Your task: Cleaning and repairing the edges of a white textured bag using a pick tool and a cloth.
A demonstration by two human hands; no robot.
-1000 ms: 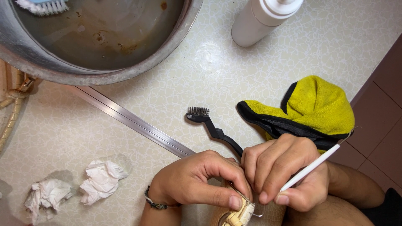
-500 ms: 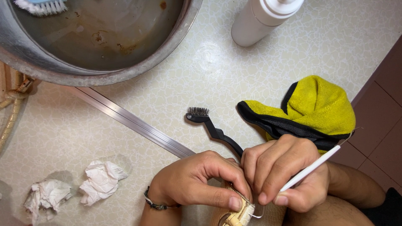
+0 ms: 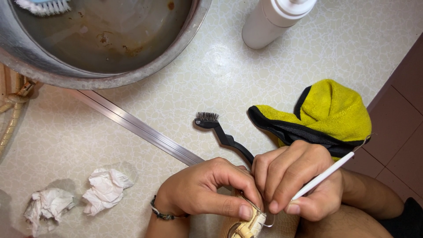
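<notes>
Metal basin [image 3: 132, 75], far left corner of the floor, with murky water and a brush head; white bottle [image 3: 273, 20] at the far edge; yellow cloth [image 3: 335, 110] by the right edge; crumpled tissues [image 3: 105, 189] near left; black wire brush [image 3: 222, 132] mid-floor. Left hand [image 3: 202, 189], fingers closed, pinches a small tan woven piece [image 3: 249, 227] at the near edge: probably light, stiffish, best held by its sides. Right hand [image 3: 295, 180], fingers curled, grips a thin white stick [image 3: 324, 176].
</notes>
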